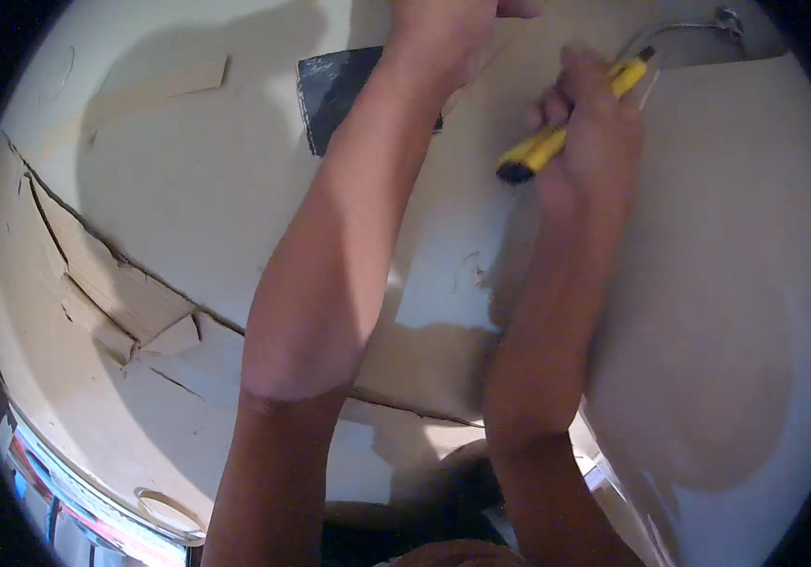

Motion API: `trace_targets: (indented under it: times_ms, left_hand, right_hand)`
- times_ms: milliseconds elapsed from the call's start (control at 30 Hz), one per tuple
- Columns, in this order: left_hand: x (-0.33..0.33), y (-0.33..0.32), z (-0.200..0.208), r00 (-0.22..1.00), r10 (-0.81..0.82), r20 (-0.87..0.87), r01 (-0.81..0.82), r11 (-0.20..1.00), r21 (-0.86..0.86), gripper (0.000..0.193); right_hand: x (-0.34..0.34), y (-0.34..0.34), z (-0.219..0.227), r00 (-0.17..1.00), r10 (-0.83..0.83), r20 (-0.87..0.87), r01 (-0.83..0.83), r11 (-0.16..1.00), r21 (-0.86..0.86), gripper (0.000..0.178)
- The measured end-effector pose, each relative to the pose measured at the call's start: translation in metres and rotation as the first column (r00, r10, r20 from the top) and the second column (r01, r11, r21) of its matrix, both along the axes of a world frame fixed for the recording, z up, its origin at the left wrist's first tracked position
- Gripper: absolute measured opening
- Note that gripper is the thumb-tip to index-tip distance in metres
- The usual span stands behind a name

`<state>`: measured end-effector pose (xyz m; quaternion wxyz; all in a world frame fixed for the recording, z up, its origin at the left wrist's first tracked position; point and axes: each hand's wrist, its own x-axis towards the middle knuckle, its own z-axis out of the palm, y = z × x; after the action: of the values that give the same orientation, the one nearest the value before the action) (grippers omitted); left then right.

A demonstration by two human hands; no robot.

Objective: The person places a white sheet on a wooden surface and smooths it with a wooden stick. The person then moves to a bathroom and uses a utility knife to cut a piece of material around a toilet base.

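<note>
My right hand [594, 118] is closed round a yellow utility knife [539, 151] with black ends, held slantwise above the pale surface. Motion blurs its fingers a little, and no blade can be made out. My left hand [443, 42] reaches to the top edge of the view; most of its fingers are cut off there, so what they touch is hidden. Beneath my left wrist lies a flat black piece [334, 90] with a pale, rough edge, partly covered by the forearm.
Pale cardboard [169, 208] spreads under both arms, with a torn edge and a folded flap [122, 293] at the left. A narrow tan strip [197, 80] lies at the upper left. A bent metal rod [684, 26] sits at the upper right. A tan ring [169, 512] rests lower left.
</note>
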<state>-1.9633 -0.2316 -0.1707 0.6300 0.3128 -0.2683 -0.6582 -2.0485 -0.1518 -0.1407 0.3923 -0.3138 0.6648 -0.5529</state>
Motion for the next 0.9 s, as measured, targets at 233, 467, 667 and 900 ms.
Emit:
trace_targets:
  times_ms: [233,467,667,900]
  left_hand:
    - [0.018,0.002,0.001,0.973,-0.176,-0.151,0.175,0.984,-0.019,0.017]
    - [0.029,-0.005,-0.017,0.951,-0.245,-0.188,0.23,0.968,-0.095,0.016]
    - [0.023,0.001,0.001,0.99,-0.115,-0.085,0.117,0.993,0.03,0.017]
    - [0.026,0.001,0.0,0.997,0.072,-0.011,-0.071,0.996,0.058,0.024]
  right_hand:
    - [0.019,-0.029,0.031,0.853,0.343,0.393,-0.219,0.92,-0.326,0.018]
    - [0.024,-0.041,0.017,0.849,0.309,0.429,-0.211,0.942,-0.261,0.017]
    - [0.015,-0.045,0.016,0.767,0.446,0.461,-0.28,0.88,-0.384,0.018]
    - [0.017,-0.046,0.031,0.744,0.372,0.556,-0.221,0.921,-0.32,0.024]
